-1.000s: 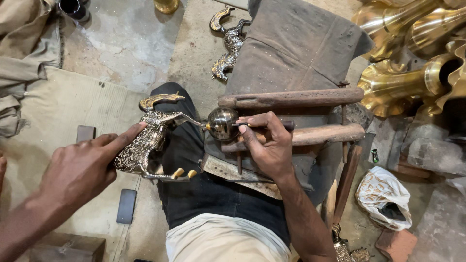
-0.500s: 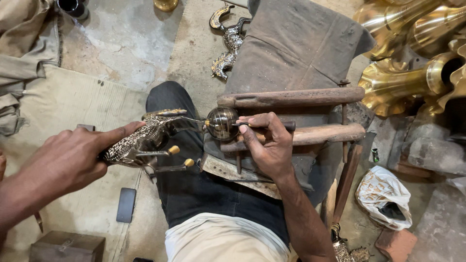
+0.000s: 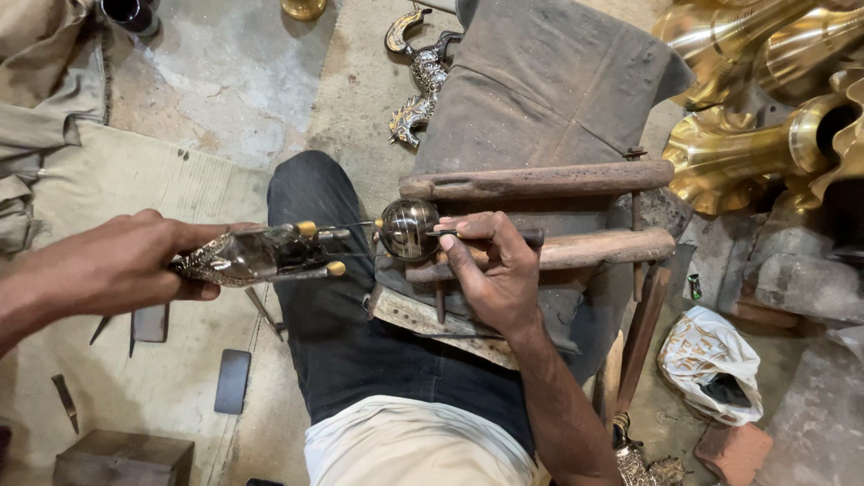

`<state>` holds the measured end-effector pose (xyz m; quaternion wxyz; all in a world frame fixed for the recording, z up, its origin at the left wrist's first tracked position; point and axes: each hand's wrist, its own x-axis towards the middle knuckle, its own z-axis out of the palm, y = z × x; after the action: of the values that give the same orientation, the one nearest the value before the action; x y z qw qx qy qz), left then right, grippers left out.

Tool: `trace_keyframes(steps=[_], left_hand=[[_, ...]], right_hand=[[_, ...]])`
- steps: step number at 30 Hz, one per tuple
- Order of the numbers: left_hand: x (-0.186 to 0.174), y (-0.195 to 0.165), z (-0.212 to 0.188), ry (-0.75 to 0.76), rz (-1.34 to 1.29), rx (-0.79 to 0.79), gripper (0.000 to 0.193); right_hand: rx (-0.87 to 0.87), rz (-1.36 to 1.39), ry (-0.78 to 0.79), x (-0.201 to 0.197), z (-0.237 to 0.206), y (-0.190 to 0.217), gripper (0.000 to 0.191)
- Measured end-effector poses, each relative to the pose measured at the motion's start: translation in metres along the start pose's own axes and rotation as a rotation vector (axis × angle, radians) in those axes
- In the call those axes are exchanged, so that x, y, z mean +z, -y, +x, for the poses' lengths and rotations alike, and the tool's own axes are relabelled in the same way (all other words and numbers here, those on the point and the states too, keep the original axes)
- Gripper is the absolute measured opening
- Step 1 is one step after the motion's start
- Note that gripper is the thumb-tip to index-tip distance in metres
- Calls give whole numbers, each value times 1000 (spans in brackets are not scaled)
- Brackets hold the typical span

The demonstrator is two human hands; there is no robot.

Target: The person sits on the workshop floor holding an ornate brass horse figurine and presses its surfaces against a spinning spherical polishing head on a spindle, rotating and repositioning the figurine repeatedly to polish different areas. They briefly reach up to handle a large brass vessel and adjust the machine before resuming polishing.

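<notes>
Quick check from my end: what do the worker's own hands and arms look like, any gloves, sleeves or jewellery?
Both are bare. The left hand and right hand wear no gloves, and no rings or watch show. Both forearms are uncovered as far as the frame shows, with no sleeve in view.

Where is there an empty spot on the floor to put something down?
Bare grey concrete floor lies between the beige cloth and the ornate curved metal piece. The pale mat above the left hand is open. By the shiny brass vessels, it is crowded.
</notes>
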<state>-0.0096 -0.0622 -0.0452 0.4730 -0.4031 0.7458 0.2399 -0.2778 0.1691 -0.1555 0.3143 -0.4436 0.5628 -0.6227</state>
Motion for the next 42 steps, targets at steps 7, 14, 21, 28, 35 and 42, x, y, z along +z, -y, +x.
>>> trace_keyframes(steps=[7,14,21,28,35,42], left_hand=[[-3,16,22,125,-20,9,41],[-7,38,46,254,-231,69,35],[-10,47,63,346,-318,41,39],[-20,48,70,473,-373,116,38],[-27,43,72,509,-375,142,41],[-17,51,77,469,-358,232,41]], right_hand=[[-2,-9,-14,2,-3,1,16],[19,9,-20,2,-5,0,18],[-41,-8,1,1,-6,-1,19],[-154,-119,29,-1,-3,1,19],[-201,-209,39,-2,-1,9,19],[-201,-177,35,-2,-3,9,19]])
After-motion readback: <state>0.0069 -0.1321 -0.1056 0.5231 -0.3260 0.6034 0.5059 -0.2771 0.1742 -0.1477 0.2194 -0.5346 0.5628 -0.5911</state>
